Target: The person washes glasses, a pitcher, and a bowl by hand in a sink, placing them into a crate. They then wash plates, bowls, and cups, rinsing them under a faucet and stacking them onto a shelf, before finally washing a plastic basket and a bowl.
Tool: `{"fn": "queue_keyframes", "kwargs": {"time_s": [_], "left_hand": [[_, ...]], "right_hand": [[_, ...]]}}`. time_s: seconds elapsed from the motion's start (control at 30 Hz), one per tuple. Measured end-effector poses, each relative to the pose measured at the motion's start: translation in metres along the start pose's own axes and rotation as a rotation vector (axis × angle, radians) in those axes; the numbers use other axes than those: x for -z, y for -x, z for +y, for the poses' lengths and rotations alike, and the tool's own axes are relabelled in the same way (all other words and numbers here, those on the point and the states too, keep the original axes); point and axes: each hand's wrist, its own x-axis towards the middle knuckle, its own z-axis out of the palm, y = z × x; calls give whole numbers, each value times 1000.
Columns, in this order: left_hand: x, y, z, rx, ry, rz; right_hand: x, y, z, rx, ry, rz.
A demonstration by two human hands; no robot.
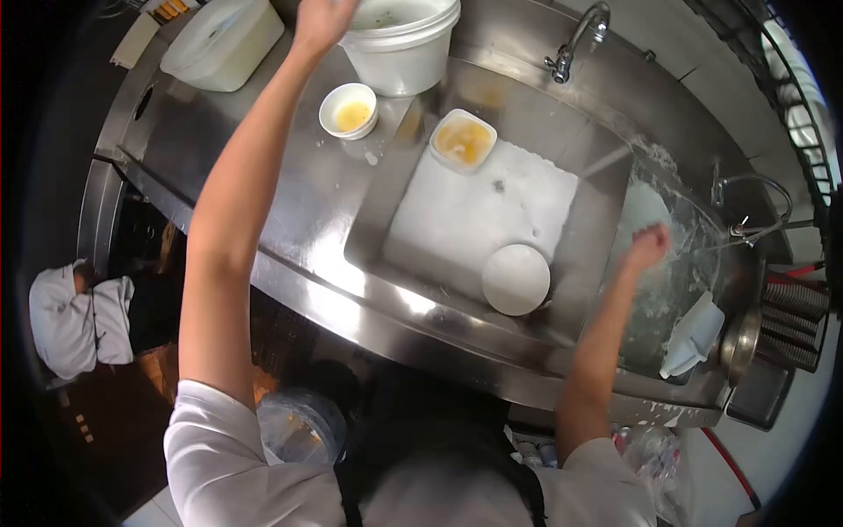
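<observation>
My left hand [325, 21] is at the top edge of the view, beside the rim of a white plastic bucket [399, 66]. Its fingers run out of the picture, so their grip is hidden. Over the right sink basin, my right hand [648, 247] is closed with its fingers curled; whatever they hold, if anything, cannot be made out. A pale rounded shape [645, 204] lies in the cloudy water just beyond it. In the left basin are a square white container [463, 140] with yellowish liquid and a round white dish [516, 279], resting on or by a white layer [474, 206].
A white bowl [349, 111] with yellow residue stands on the steel counter, and a large white tub [224, 44] is farther left. Two faucets, one a curved tap [580, 39], rise behind the basins. Pale blue-white containers [694, 336] lean at the right. Another person's sleeve [66, 321] shows at left.
</observation>
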Motion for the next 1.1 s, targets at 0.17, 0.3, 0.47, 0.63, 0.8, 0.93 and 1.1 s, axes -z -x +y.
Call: {"fn": "queue_keyframes", "kwargs": {"time_s": [0.17,0.3,0.47,0.63,0.8,0.93,1.1], "left_hand": [[-90,-33,-69,-27,-425,-581],[-100,-33,-58,90,-288,-893],[-82,-39,-34,227,107,-1082],[-71,-39,-24,372,375,-1259],[-88,-33,-27,221,67,-1246],[-82,-40,-22,355,49,-1070],[-92,-51,-44,637,199,-803]], "right_hand": [[-166,155,-78,-149,87,-795],[-208,189,-57,-352,101,-777],[-302,275,-102,-251,253,-1092],[-360,328,-69,-144,707,-1291],[-347,346,-44,199,694,-1014],[-342,331,-62,-184,627,-1276],[-292,302,-64,-466,126,-1198]]}}
